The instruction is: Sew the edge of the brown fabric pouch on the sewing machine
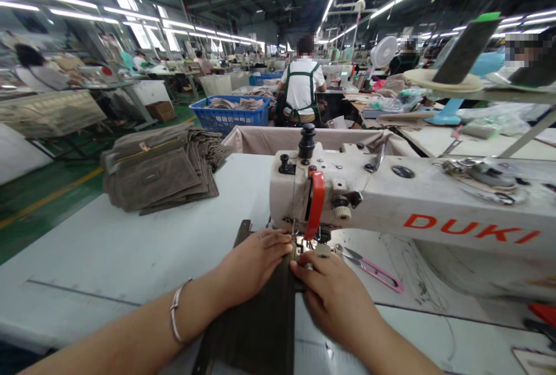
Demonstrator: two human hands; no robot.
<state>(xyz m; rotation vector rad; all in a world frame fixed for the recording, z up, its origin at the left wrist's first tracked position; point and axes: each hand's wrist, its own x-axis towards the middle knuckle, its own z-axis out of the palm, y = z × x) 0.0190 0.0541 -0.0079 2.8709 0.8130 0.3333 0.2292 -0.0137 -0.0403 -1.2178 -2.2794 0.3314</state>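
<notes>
both hands lie flat, gripping nothing: left hand [256, 262] and right hand [332, 294] press dark fabric strip [260, 328] beneath the duki sewing machine [391, 201].

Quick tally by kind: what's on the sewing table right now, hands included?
hands: 2 (left hand, right hand)
sewing machine: 1
dark fabric strip: 1
pink snips: 1
stack of tan pieces: 1
Total: 6

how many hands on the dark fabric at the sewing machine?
2. Left hand flat on the dark fabric in front of the sewing machine; right hand at the fabric's right edge. No others seen.
</notes>
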